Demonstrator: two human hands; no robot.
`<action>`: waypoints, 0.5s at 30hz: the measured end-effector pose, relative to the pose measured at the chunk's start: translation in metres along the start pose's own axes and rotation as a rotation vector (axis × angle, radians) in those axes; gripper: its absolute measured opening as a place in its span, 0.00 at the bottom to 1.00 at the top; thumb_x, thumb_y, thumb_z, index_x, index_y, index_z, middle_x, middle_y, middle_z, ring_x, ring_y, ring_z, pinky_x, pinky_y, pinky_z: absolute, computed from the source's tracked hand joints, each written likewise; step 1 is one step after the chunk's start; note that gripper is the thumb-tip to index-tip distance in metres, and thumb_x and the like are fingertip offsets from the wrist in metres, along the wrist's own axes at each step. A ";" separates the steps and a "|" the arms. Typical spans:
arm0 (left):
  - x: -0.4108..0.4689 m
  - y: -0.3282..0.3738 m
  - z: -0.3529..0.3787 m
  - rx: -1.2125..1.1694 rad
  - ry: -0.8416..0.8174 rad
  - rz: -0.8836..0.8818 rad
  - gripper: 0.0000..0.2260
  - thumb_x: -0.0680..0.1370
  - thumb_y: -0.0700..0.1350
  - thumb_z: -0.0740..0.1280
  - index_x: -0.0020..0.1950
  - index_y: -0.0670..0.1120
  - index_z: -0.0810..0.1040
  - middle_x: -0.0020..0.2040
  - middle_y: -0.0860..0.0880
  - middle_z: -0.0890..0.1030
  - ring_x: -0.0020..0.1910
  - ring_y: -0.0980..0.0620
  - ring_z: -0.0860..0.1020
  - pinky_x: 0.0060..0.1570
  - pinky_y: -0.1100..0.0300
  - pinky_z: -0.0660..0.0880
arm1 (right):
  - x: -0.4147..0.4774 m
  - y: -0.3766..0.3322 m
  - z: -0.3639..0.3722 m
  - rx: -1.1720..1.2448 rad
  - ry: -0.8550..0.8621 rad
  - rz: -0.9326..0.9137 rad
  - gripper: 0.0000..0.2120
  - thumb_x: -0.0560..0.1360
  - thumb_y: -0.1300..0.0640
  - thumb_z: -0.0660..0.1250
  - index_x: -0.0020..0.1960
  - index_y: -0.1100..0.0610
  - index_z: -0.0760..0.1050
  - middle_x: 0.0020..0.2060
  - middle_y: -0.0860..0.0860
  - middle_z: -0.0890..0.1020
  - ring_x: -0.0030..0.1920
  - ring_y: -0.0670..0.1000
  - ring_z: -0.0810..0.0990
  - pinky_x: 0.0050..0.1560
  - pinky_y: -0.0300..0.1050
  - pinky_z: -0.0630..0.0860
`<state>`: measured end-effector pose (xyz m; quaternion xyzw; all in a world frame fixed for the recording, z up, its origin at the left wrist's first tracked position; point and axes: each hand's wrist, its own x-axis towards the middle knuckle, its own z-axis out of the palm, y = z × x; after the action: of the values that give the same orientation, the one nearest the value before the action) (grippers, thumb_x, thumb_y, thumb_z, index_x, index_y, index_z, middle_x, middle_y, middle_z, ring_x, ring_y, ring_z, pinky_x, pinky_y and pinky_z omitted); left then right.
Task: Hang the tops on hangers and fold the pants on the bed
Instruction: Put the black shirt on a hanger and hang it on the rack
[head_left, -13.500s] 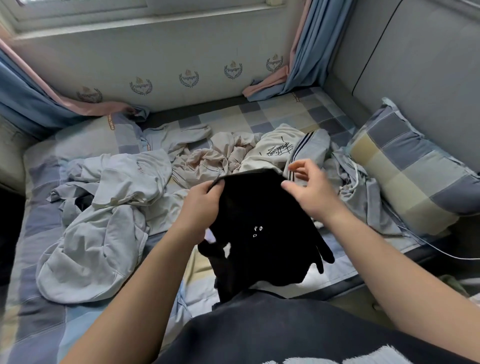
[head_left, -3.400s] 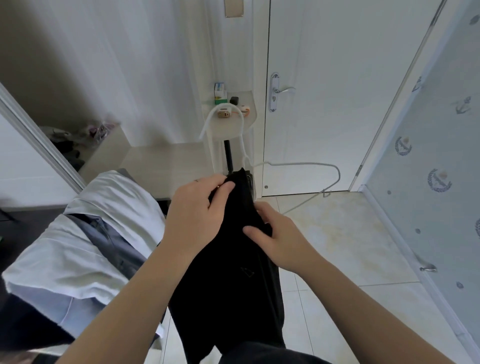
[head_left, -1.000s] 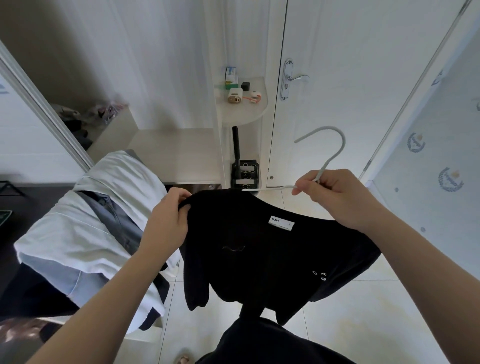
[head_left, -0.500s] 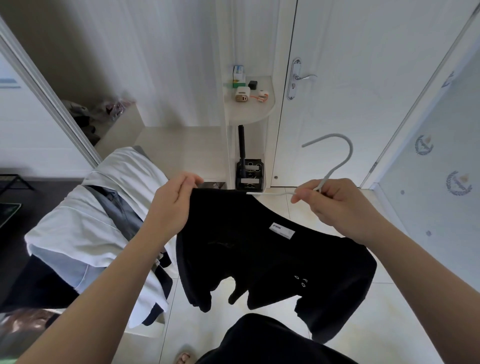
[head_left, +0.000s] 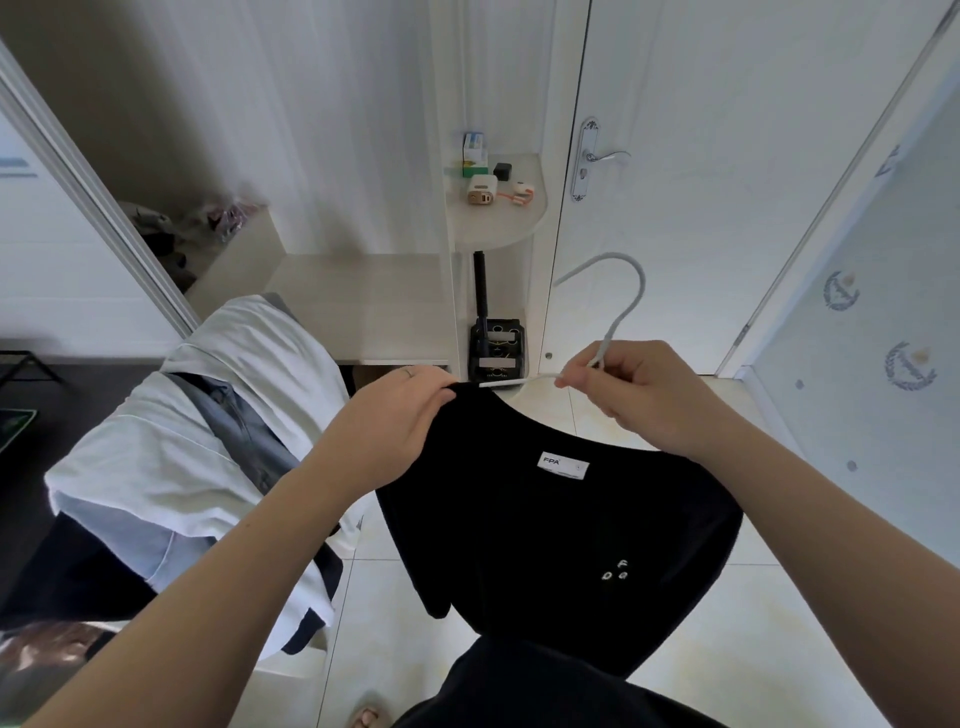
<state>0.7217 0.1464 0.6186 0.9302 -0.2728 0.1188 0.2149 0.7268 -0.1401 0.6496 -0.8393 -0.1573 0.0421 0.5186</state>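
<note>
Hands (head_left: 395, 421) (head_left: 649, 395) gripping soft black top (head_left: 545, 519), hanger (head_left: 631, 291) — hooked

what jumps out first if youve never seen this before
The black top in the middle, hanging between both hands: the left hand grips its shoulder, the right hand holds a white hanger whose arm slips under the fabric. Next, the heap of pale clothes at the left and the small cluttered shelf beside the white door.

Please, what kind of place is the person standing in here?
Probably a bedroom in a home, beside what looks like a wardrobe. There is a white room door with a lever handle, a rounded corner shelf holding small gadgets, and a heap of clothes on the left.
</note>
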 end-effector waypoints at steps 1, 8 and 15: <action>0.000 -0.003 -0.002 0.002 0.020 -0.021 0.08 0.83 0.39 0.61 0.58 0.39 0.78 0.49 0.48 0.80 0.49 0.45 0.78 0.50 0.58 0.68 | 0.000 0.007 -0.004 -0.033 -0.017 0.007 0.05 0.78 0.50 0.70 0.46 0.51 0.83 0.29 0.40 0.77 0.29 0.40 0.73 0.35 0.30 0.71; -0.009 -0.035 -0.031 0.008 0.177 -0.181 0.12 0.82 0.42 0.59 0.55 0.36 0.79 0.45 0.41 0.81 0.45 0.39 0.78 0.48 0.49 0.72 | -0.023 0.092 -0.048 -0.225 -0.312 0.388 0.10 0.76 0.59 0.72 0.50 0.44 0.83 0.46 0.42 0.86 0.51 0.44 0.84 0.52 0.40 0.78; -0.014 -0.062 -0.028 0.071 0.145 -0.175 0.07 0.82 0.36 0.65 0.56 0.39 0.81 0.45 0.46 0.81 0.48 0.43 0.78 0.52 0.52 0.73 | -0.017 0.097 -0.048 -0.375 0.273 0.225 0.11 0.75 0.56 0.71 0.35 0.45 0.79 0.32 0.41 0.81 0.39 0.47 0.80 0.40 0.40 0.72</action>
<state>0.7416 0.2133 0.6177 0.9465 -0.1699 0.1760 0.2102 0.7434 -0.2264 0.5840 -0.9310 0.0036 -0.0442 0.3622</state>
